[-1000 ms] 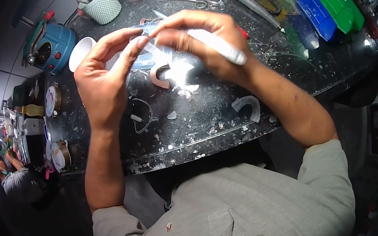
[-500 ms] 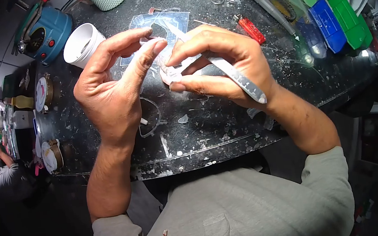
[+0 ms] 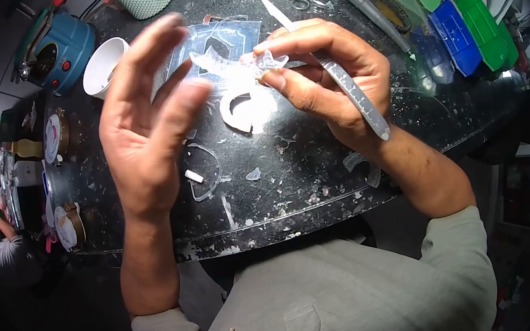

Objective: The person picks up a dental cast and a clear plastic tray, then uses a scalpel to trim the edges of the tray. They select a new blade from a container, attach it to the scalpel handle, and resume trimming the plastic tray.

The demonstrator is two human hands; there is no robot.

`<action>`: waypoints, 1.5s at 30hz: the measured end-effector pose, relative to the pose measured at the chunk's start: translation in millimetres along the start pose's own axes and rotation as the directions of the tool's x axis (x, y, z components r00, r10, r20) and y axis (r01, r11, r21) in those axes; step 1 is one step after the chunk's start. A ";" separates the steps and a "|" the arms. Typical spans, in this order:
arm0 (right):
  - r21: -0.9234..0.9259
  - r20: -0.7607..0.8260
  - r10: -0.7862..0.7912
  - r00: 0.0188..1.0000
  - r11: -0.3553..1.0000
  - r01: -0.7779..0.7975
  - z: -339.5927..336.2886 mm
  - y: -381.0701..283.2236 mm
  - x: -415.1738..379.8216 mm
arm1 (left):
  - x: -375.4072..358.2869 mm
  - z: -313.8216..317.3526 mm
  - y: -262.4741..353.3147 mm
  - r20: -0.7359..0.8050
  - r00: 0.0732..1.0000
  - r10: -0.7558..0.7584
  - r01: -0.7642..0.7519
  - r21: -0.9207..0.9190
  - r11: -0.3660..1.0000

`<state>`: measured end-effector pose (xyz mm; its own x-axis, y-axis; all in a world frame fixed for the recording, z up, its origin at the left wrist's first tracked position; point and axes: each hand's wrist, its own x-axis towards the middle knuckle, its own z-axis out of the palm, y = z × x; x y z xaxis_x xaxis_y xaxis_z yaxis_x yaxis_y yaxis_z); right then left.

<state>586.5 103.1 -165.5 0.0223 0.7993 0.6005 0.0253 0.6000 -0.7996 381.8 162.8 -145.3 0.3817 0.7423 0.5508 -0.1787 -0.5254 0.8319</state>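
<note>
Right hand [image 3: 328, 86] center-right of frame, pinching clear plastic aligner [image 3: 242, 68] btwn thumb and fingers, metal knife [image 3: 340, 81] gripped in same hand, left hand [image 3: 142, 120] center-left, fingers spread, empty, pink dental cast [image 3: 242, 110] on black worktop [image 3: 291, 169] just below aligner

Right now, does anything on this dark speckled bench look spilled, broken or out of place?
Yes: pale chips and clear plastic scraps litter the dark speckled benchtop near its front edge, around a trimmed clear arch-shaped offcut. The right hand pinches a clear plastic dental tray along with a metal-handled knife; the left hand is open.
</note>
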 end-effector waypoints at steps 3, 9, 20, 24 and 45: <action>0.074 0.005 0.008 1.000 0.997 -0.008 5.5 0.9 -1.2 | -9.5 -0.1 -8.6 -0.018 0.998 -0.056 0.053 -0.157 0.986; -0.338 0.079 -0.108 0.991 0.932 0.128 -11.2 -2.5 7.2 | -6.8 3.4 -11.0 -0.048 0.987 0.156 -0.160 -0.090 0.983; -0.015 0.154 -0.171 0.973 0.984 0.175 3.2 -18.3 -5.8 | -11.0 0.5 -16.6 0.148 0.958 0.244 -0.258 0.086 0.962; -0.049 0.111 -0.112 0.988 0.992 0.118 0.8 -26.8 -4.2 | -10.3 -0.2 -20.0 0.173 0.951 0.257 -0.273 0.074 0.959; -0.042 -0.103 -0.234 0.967 0.972 0.231 26.8 -16.8 -8.9 | -8.9 -0.5 -18.6 0.207 0.917 0.340 -0.385 0.245 0.890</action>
<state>559.0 86.8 -157.6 0.1186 0.6290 0.7683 0.0715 0.7664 -0.6384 381.3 166.2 -165.7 0.4769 0.4164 0.7741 -0.0833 -0.8553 0.5114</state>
